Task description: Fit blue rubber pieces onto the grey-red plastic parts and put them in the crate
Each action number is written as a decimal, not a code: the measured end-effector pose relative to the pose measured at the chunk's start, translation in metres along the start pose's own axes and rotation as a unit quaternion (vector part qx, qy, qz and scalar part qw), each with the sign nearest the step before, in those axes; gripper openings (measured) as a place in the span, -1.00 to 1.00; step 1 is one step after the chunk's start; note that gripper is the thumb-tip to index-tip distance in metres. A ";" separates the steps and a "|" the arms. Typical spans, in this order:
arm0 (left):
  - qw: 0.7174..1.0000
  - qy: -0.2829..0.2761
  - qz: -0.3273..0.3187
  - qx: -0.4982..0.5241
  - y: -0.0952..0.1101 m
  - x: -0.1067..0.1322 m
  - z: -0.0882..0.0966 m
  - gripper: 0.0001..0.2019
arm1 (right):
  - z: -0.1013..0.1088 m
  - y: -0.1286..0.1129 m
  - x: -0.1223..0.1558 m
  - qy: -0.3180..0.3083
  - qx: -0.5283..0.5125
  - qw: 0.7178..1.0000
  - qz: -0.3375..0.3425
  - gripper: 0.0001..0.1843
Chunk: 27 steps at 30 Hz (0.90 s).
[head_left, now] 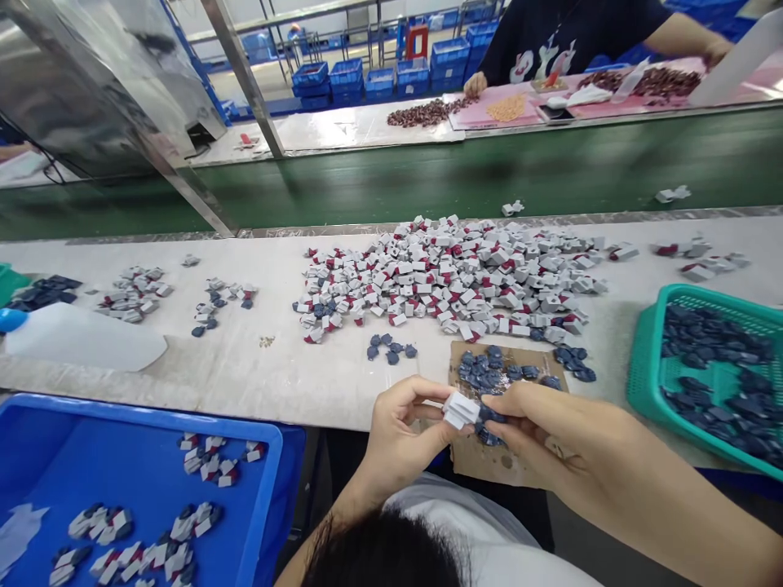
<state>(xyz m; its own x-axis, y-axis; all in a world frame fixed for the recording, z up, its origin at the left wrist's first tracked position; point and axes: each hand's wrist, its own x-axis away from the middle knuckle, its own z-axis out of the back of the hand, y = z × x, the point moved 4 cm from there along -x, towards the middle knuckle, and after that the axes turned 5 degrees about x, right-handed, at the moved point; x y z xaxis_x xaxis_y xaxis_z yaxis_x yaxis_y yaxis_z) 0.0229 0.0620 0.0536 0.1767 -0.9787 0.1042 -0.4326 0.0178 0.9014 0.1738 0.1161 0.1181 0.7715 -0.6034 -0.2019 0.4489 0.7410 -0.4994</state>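
Head cam, going left to right: blue bin (152, 414) at the near left has some joined white-and-blue pieces (205, 466) lying in it. Left hand (400, 440) sits just off the worktop (294, 375) edge, fingers pinched on a small white block (460, 409) with stepped, ridged faces. Butted right against it is a dark blue cap (489, 416), rounded and matte, gripped by the fingers of the right hand (538, 428). Both are held over a scrap of cardboard (483, 465) with more blue caps on it. Big pile of white-and-red blocks (465, 277) sits behind, teal basket (642, 367) of caps far right.
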 end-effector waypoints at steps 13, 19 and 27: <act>0.999 -0.028 0.045 0.000 -0.020 0.008 0.005 -0.73 | -0.021 0.019 -0.003 -0.156 -0.221 0.961 -0.062 -0.82; 0.992 -0.041 0.102 0.067 -0.027 0.003 0.002 -0.71 | -0.039 0.028 0.002 -0.178 -0.345 0.908 -0.159 -0.70; 0.971 -0.092 0.135 0.174 -0.022 -0.003 -0.006 -0.67 | -0.026 0.048 0.003 -0.097 -0.367 0.902 -0.207 -0.53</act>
<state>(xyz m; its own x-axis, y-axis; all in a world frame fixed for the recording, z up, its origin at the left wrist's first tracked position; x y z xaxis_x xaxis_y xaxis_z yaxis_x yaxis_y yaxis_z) 0.0375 0.0657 0.0364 -0.1308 -0.9686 0.2112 -0.7198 0.2393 0.6516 0.1867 0.1423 0.0717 0.7024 -0.6683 0.2449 0.3515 0.0265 -0.9358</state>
